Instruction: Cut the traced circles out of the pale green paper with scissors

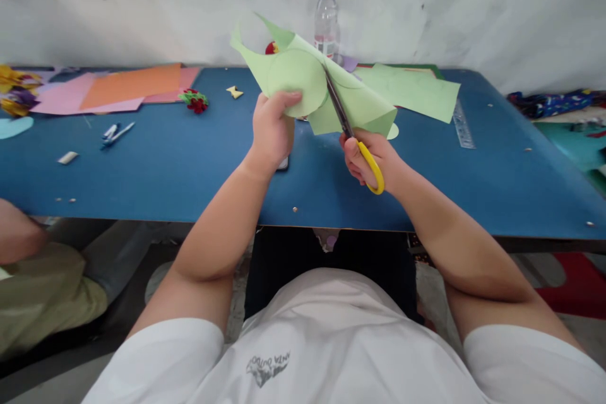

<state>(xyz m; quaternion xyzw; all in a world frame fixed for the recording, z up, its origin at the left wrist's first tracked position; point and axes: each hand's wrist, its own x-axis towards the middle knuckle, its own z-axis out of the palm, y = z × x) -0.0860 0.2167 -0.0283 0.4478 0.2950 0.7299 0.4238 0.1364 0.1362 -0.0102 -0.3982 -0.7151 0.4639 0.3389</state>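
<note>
My left hand (274, 126) is closed on a sheet of light green paper (364, 98), its thumb pressing on a rounded, partly cut piece (296, 76). The sheet is held above the table, curled, with pointed strips sticking up at the upper left. In my right hand (369, 158) is a pair of scissors (338, 101) with a yellow handle and dark blades. The blades lie against the paper at the right edge of the rounded piece. Behind my left hand, the edge of a dark flat object (283, 164) shows on the table.
Upon the blue table (189, 170) lie orange paper (132, 85), a red-green paper flower (194, 100), compasses (116, 134), an eraser (68, 157), a clear ruler (463, 125) and more green paper (416, 88). A plastic bottle (326, 16) stands behind. Another person's arm (19, 233) is at left.
</note>
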